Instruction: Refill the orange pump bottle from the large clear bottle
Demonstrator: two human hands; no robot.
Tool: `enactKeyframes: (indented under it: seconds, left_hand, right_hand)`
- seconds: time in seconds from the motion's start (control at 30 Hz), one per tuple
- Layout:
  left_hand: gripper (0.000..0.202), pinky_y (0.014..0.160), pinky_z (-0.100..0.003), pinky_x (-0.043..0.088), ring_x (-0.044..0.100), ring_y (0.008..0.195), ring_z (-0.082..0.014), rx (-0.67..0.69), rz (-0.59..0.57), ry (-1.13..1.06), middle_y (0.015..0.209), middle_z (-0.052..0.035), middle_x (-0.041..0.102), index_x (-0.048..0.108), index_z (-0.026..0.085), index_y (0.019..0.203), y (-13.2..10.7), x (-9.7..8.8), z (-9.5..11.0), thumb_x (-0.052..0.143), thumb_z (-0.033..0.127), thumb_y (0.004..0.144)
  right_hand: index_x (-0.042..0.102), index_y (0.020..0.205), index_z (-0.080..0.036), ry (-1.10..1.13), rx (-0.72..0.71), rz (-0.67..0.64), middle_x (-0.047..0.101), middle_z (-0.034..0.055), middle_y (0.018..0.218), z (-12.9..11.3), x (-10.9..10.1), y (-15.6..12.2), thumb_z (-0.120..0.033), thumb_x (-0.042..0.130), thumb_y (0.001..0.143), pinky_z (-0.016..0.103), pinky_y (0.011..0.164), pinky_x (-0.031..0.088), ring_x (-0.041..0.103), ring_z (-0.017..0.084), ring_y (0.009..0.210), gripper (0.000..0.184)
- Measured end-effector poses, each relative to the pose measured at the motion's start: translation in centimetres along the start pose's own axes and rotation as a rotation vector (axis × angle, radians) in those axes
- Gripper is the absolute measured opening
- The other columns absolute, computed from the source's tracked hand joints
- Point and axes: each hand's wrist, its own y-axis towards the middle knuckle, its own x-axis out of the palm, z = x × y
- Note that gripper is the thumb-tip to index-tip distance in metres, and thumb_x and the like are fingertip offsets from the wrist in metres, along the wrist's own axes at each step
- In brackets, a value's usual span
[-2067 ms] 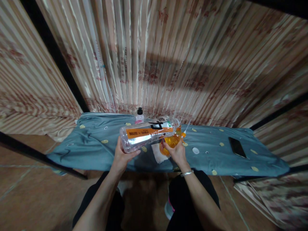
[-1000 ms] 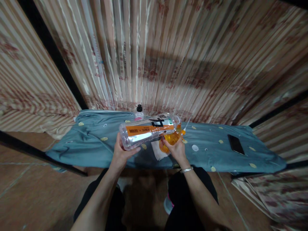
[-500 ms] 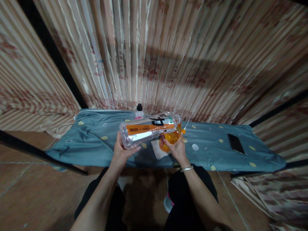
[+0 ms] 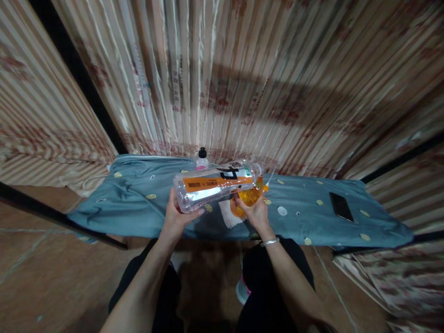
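Note:
My left hand (image 4: 178, 213) is wrapped round the base of a large clear plastic bottle (image 4: 208, 185) with an orange and silver label. The bottle lies nearly level in the air, its neck to the right and a little higher. Closed round a smaller orange bottle (image 4: 251, 196), my right hand (image 4: 255, 212) holds it beneath the clear bottle's neck. Whether the two mouths touch I cannot make out. Beside the orange bottle is an orange pump top with a white tube (image 4: 270, 179). A white folded cloth or tissue (image 4: 229, 215) lies under the orange bottle.
A blue-green cloth (image 4: 138, 203) covers the narrow table. At the back stands a bottle with a black cap (image 4: 202, 158). To the right are a white disc (image 4: 282, 211) and a dark phone (image 4: 341, 207). Dark frame bars and a striped curtain (image 4: 222, 92) enclose the table.
The view has shifted slightly. Both hands keep hold of their bottles in almost the same pose.

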Motion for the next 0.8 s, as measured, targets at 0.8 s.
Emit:
enactKeyframes:
  seconds: [0.8]
  left_hand:
    - [0.092, 0.099, -0.044, 0.068, 0.081, 0.109, -0.0317, 0.002, -0.014, -0.013, 0.115, -0.0083, 0.082, 0.066, 0.021, 0.122, 0.02, 0.03, -0.11, 0.112, 0.035, 0.044]
  right_hand:
    - [0.06, 0.13, -0.016, 0.027, 0.025, -0.017, 0.082, 0.022, 0.119, -0.49, -0.18, -0.12, -0.066, 0.085, 0.073, 0.053, 0.097, 0.064, 0.08, 0.042, 0.111, 0.08]
